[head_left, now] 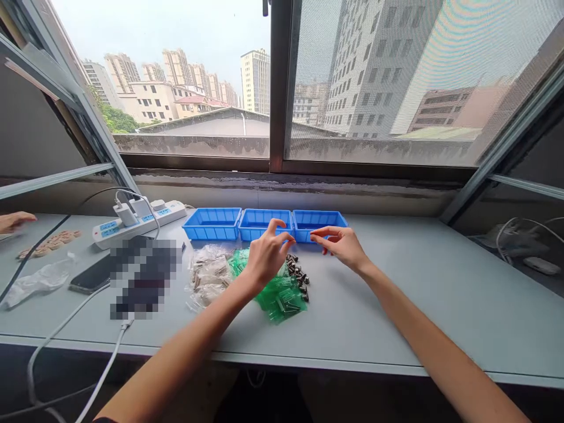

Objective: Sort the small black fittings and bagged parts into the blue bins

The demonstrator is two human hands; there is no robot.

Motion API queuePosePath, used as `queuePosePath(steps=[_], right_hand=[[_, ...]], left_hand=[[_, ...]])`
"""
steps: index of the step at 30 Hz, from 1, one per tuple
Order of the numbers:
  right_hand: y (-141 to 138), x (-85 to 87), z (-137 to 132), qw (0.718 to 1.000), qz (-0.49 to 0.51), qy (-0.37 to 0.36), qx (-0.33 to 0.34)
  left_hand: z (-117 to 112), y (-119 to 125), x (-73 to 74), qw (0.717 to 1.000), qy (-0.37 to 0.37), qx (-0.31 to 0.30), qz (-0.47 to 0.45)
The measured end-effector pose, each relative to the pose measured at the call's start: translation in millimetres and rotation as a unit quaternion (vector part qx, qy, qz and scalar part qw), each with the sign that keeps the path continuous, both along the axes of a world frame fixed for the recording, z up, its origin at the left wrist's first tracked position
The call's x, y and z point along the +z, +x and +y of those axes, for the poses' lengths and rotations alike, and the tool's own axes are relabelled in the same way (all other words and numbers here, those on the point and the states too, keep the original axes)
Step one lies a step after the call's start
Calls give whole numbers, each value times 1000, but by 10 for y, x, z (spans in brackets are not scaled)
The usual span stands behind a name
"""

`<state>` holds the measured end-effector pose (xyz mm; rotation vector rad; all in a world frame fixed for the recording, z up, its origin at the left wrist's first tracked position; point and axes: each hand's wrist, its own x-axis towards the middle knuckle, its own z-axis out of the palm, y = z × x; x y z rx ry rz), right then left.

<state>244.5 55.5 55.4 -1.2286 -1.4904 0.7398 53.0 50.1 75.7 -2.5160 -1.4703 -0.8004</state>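
My left hand [266,251] is raised over the green plastic bags [282,299], its fingers bent and the thumb close to a fingertip. My right hand [343,247] hovers just in front of the right-hand blue bin [319,220], fingertips drawn together towards my left hand. Anything in either pinch is too small to make out. Dark metal screws [303,276] lie loose on the table between and below my hands. Left of the green bags is a heap of clear bags [209,273] with small metal parts inside.
Two more blue bins, the left one [212,224] and the middle one [267,222], complete a row near the window. A white power strip [141,223], a phone [94,276], cables and crumpled plastic [42,282] occupy the left side. Another person's hand [16,221] is by small tan pieces [50,244].
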Motion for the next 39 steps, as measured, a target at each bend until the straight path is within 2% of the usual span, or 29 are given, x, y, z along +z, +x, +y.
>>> queuePosePath(steps=[4,8,16,23,28,34,39], right_hand=[[-43,-17,-54,993,-92,-20,75],[-46,-46,-63,984,-149,-29,95],[-41,-83,-35,987,-136,-18,84],[-50,-59,-63,981,-188,-25,45],[-47,-58,-68,965,-259,33,3],[-38,-66,-67,953,-299,47,-6],[-39,-70,-60,951,-307,45,-3]], left_hand=[[0,-1,-6,1000,-1,1,1],[-7,5,-9,1000,1,-3,-10],[-36,26,18,1000,-1,-4,-28],[-60,42,18,999,-17,0,-27],[-67,48,0,1000,-22,-5,-19],[-47,37,-22,1000,-10,-26,5],[-21,24,-19,999,-11,-18,42]])
